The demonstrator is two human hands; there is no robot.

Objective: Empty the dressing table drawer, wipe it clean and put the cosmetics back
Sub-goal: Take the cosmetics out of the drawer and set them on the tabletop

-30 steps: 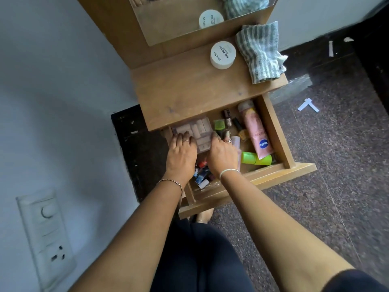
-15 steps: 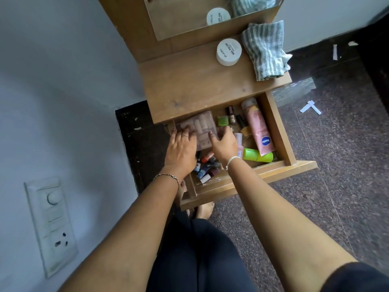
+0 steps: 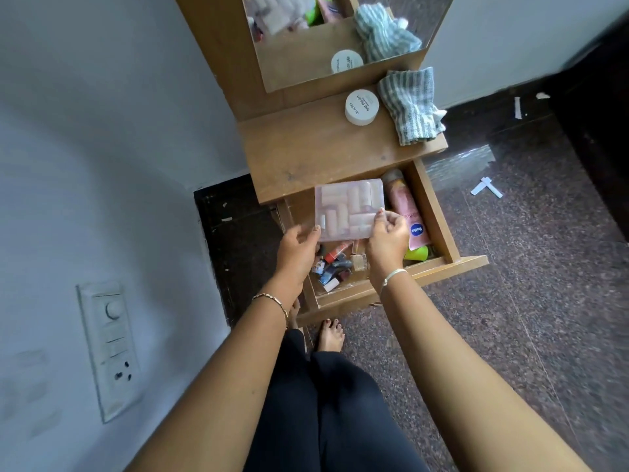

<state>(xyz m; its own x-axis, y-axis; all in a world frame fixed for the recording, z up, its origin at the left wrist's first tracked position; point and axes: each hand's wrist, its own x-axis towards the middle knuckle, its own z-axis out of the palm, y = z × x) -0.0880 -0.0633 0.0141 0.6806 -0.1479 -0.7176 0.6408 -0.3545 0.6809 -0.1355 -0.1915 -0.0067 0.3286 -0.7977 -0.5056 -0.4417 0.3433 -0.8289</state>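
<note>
Gripping a clear box [image 3: 347, 206] over the drawer [image 3: 439, 216], the left hand [image 3: 297, 247] and right hand [image 3: 388, 238] suggest emptying has just begun: tube [image 3: 405, 206] and bottles [image 3: 335, 264] remain inside, wiping not done.

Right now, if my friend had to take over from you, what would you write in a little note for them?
Left hand grips the clear box by its left edge. The right hand pinches its right edge. The box is held above the open drawer.
In the drawer: a pink tube, a green container and a heap of small bottles.
On the table top: a white jar and the striped cloth.
Done: drawer open, box out of it.
Left: set the box down, take out the rest, wipe the drawer with the cloth, put everything back.
</note>
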